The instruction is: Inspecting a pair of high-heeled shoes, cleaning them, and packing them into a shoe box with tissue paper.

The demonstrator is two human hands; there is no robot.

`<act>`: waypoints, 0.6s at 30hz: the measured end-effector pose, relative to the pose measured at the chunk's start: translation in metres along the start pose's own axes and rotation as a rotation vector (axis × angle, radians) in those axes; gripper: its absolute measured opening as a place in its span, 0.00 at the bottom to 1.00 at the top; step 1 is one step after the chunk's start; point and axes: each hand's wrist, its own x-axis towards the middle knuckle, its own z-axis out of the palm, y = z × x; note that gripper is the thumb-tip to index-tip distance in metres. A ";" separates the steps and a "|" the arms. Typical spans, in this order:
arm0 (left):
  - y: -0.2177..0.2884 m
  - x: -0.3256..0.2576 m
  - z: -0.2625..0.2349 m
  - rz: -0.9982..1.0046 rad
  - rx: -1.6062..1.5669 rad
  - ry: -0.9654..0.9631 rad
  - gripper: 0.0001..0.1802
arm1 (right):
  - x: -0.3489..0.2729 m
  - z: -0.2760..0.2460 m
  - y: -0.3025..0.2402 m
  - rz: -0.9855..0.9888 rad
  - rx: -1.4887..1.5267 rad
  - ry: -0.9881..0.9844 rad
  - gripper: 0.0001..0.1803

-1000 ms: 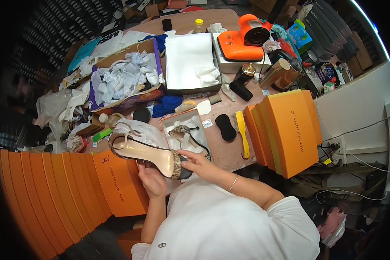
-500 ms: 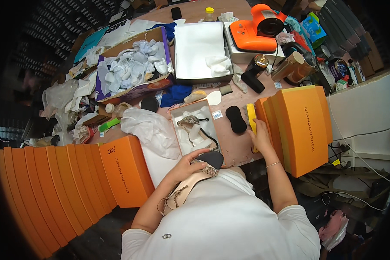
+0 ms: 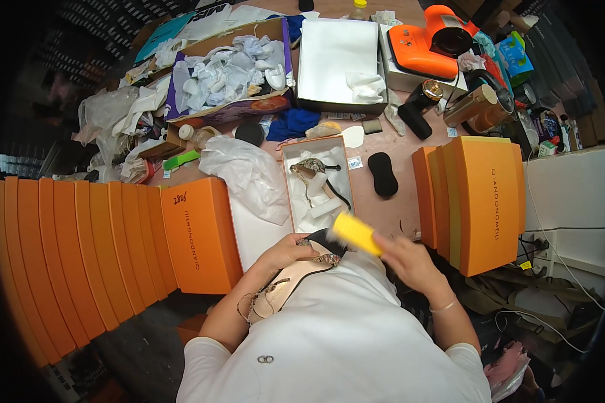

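A long row of orange boxes stands at the person's left, more orange boxes at the right. Between them an open shoebox holds one sandal. The left hand grips another sandal against the lap; the right hand holds a yellow brush just above it.

One head-worn fisheye view looks steeply down over the person's chest at the desk, close in, forearms entering from 6 o'clock.
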 end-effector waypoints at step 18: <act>-0.007 -0.008 0.020 0.190 0.220 0.036 0.26 | 0.041 0.045 -0.039 -0.220 -0.269 0.046 0.24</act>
